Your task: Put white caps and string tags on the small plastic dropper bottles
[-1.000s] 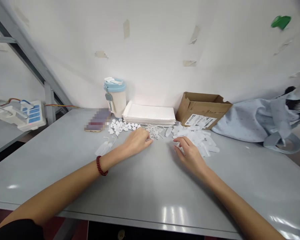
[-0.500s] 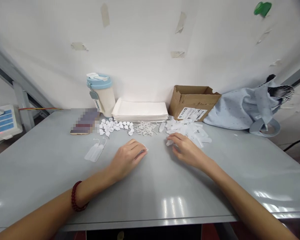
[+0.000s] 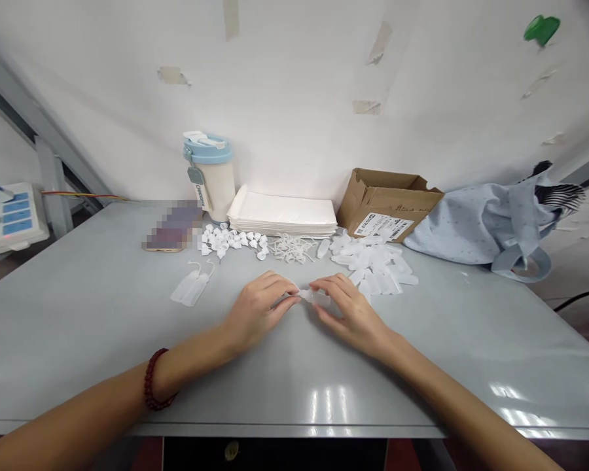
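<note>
Close together above the middle of the table (image 3: 255,386), my two hands meet at the fingertips. In my right hand (image 3: 351,311), thumb and fingers grip a small translucent plastic sleeve (image 3: 321,297). My left hand (image 3: 262,307) is closed in a pinch at the sleeve's left end, on something small and whitish that I cannot make out. Right behind my right hand lies a loose pile of similar translucent sleeves (image 3: 380,268). Short white cord loops (image 3: 292,248) are heaped behind my hands, beside small white caps (image 3: 220,241). Two sleeves with cord loops (image 3: 191,288) lie to the left.
Along the wall stand a cream tumbler with a blue lid (image 3: 218,186), a stack of white envelopes (image 3: 285,212), an opened cardboard box (image 3: 392,203) and a light blue cloth bag (image 3: 461,222). A blurred phone (image 3: 174,229) lies at the left.
My right hand has moved left from the sleeve pile with a sleeve, up to my left hand's fingertips. The camera view has shifted slightly.
</note>
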`<state>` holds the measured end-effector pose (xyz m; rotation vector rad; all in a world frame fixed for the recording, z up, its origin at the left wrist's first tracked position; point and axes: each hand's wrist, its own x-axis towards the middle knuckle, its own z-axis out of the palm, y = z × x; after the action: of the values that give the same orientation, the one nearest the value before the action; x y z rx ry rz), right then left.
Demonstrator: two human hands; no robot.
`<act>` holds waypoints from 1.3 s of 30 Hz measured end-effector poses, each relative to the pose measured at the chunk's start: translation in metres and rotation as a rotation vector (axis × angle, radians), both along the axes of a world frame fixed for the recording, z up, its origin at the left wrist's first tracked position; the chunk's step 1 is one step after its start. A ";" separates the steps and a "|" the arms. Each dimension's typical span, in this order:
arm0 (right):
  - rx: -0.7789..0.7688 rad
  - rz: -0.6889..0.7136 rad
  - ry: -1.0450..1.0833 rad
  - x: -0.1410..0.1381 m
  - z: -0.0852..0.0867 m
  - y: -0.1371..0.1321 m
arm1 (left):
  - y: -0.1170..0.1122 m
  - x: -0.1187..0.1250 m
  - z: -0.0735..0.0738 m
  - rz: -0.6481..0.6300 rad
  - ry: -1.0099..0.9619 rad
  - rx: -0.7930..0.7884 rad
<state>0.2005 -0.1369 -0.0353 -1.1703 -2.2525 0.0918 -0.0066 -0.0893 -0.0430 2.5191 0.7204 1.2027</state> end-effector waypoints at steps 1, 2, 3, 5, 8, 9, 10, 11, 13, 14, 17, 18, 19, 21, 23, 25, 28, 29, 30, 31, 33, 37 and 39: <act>-0.005 0.007 0.031 -0.002 0.002 -0.002 | -0.001 0.001 0.000 0.002 -0.008 -0.007; -0.007 0.013 0.056 -0.004 0.003 -0.004 | -0.002 0.001 0.000 0.005 -0.019 -0.009; -0.007 0.018 0.076 -0.005 0.004 -0.005 | -0.002 0.002 0.001 0.007 -0.030 -0.008; -0.004 0.030 0.108 -0.005 0.004 -0.007 | -0.004 0.002 0.001 0.006 -0.048 -0.002; -0.008 0.040 0.134 -0.005 0.005 -0.007 | -0.005 0.002 0.002 -0.010 -0.047 0.019; -0.011 0.039 0.139 -0.005 0.005 -0.007 | -0.005 0.002 0.002 -0.018 -0.042 0.029; -0.017 0.035 0.146 -0.005 0.005 -0.007 | -0.006 0.002 0.002 -0.026 -0.039 0.039; -0.027 0.030 0.155 -0.005 0.005 -0.008 | -0.006 0.002 0.002 -0.034 -0.037 0.048; -0.046 0.023 0.182 -0.006 0.006 -0.008 | -0.006 0.003 0.001 -0.032 -0.049 0.060; -0.056 0.020 0.197 -0.006 0.007 -0.009 | -0.006 0.003 0.000 -0.014 -0.064 0.060; -0.095 0.019 0.228 -0.007 0.008 -0.010 | -0.006 0.003 -0.002 0.073 -0.104 0.042; -0.108 0.023 0.235 -0.008 0.008 -0.010 | -0.006 0.003 -0.003 0.086 -0.106 0.039; -0.121 0.026 0.240 -0.008 0.009 -0.011 | -0.006 0.004 -0.003 0.078 -0.093 0.039; -0.139 0.035 0.249 -0.009 0.008 -0.012 | -0.007 0.004 -0.002 0.023 -0.051 0.043; -0.144 0.031 0.254 -0.010 0.008 -0.012 | -0.009 0.004 -0.002 -0.038 -0.015 0.035; -0.136 0.021 0.258 -0.010 0.007 -0.012 | -0.011 0.004 -0.001 -0.069 0.004 0.023; -0.116 0.008 0.269 -0.010 0.007 -0.012 | -0.013 0.003 0.001 -0.078 0.030 0.025; -0.111 0.006 0.272 -0.010 0.007 -0.011 | -0.013 0.003 0.002 -0.079 0.037 0.030; -0.109 0.004 0.274 -0.010 0.007 -0.011 | -0.013 0.003 0.002 -0.080 0.039 0.038; -0.111 0.000 0.275 -0.010 0.007 -0.011 | -0.013 0.003 0.003 -0.079 0.034 0.045; -0.130 -0.010 0.278 -0.010 0.008 -0.011 | -0.013 0.003 0.005 -0.080 0.010 0.053; -0.177 -0.032 0.275 -0.010 0.009 -0.013 | -0.011 0.004 0.007 -0.070 -0.051 0.006; -0.180 -0.038 0.270 -0.010 0.008 -0.013 | -0.011 0.004 0.007 -0.057 -0.080 -0.016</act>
<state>0.1901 -0.1497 -0.0274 -1.2126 -2.0150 0.4196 -0.0026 -0.1006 -0.0357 2.4463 0.6321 1.2649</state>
